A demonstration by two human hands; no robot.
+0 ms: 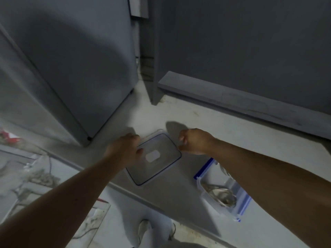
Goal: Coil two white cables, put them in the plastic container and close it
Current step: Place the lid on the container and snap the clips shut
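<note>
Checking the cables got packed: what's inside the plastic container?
Coiled white cables lie inside the open plastic container. The right forearm crosses over its far end, hiding that part. The lid is off, beside it.

The right forearm (268,176) is covering part of the open container (223,192), hiding its far wall and some of the coiled cables (220,194) inside; how many cables are lying there is too blurred to tell. The left hand (125,151) is hiding one corner of the lid (157,169), and its fingertips are smearing into blur. The right hand (195,142) is curling closed beside the lid, with contact unclear. Something red (9,136) is being cut off by the left edge.
</note>
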